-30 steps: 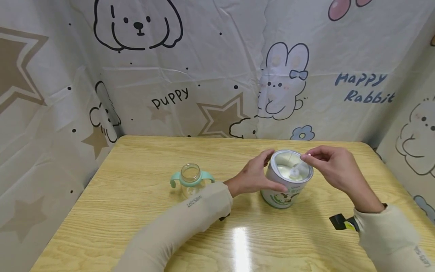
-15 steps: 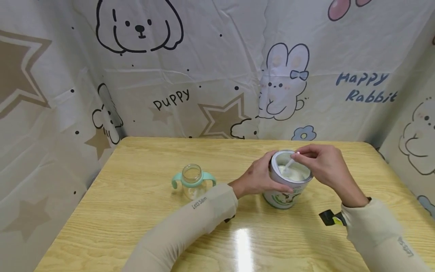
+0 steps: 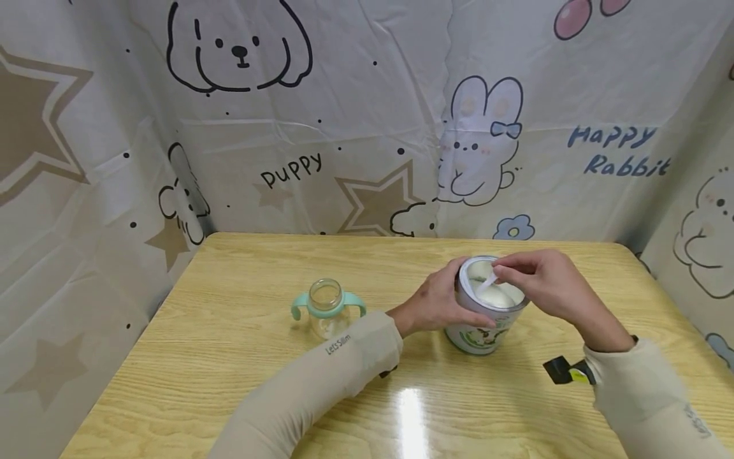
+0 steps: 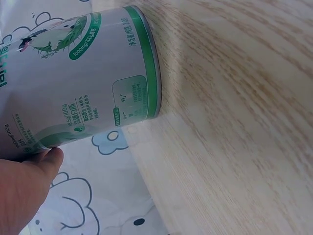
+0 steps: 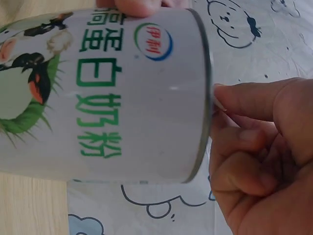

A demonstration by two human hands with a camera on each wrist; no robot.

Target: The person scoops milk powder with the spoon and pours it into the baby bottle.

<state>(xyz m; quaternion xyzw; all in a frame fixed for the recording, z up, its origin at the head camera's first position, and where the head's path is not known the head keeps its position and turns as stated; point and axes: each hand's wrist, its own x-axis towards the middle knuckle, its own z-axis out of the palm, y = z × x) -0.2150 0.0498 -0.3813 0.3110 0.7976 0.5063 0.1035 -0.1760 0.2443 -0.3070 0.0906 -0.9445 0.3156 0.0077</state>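
A white milk powder can (image 3: 482, 338) with green print stands on the table, its top open and pale powder (image 3: 496, 296) inside. My left hand (image 3: 438, 303) grips its left side, thumb along the front and fingers toward the back. In the left wrist view, part of that hand (image 4: 24, 183) touches the can's wall. Over the rim, my right hand (image 3: 545, 280) pinches the handle of a white scoop (image 3: 488, 282), which slants down into the can. The scoop's bowl is hard to make out against the powder. Curled fingers of my right hand (image 5: 259, 147) show beside the rim in the right wrist view.
A clear baby bottle (image 3: 325, 312) with mint-green handles stands uncapped left of the can, near my left sleeve. The wooden table (image 3: 246, 280) ends at a printed cloth backdrop (image 3: 367, 127), which also hangs along both sides.
My right hand has moved left over the can, and the scoop has swung from the right side of the opening down to the left in the powder. My left hand keeps its grip.
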